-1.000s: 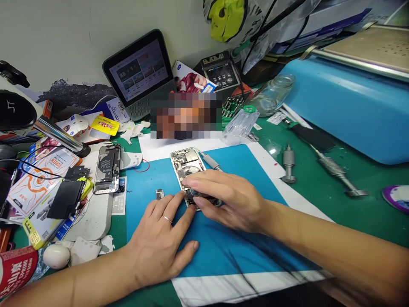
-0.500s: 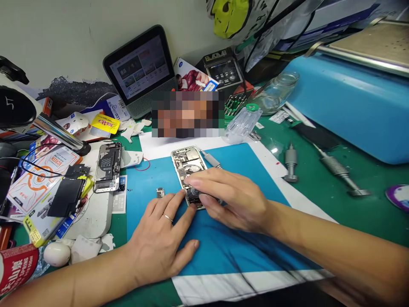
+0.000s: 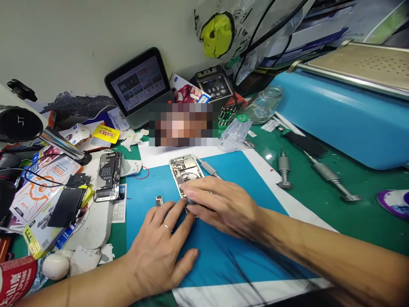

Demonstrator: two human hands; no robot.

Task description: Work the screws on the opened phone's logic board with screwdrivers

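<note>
An opened phone (image 3: 187,167), its inner parts bare, lies on the blue mat (image 3: 236,170). My left hand (image 3: 162,243) rests flat on the mat, fingers spread, with fingertips touching the phone's lower left edge. Above the phone's lower half, my right hand (image 3: 223,200) is closed around a grey screwdriver (image 3: 191,201), mostly hidden by the fingers. Its tip is out of sight. Just left of the phone lies a small metal part (image 3: 159,200). A slim grey pen-like tool (image 3: 207,167) lies beside the phone's upper right.
On the left are a second opened phone (image 3: 108,175), boxes (image 3: 41,183) and a metal lamp or scope arm (image 3: 64,143). Two grey screwdrivers (image 3: 284,168) lie at right, near a blue case (image 3: 335,115). Behind stand a smart display (image 3: 140,85) and a glass jar (image 3: 265,104).
The view has shifted slightly, so the bench sits lower in the picture. My right hand has settled lower over the phone and hides more of the screwdriver. My left hand stays put.
</note>
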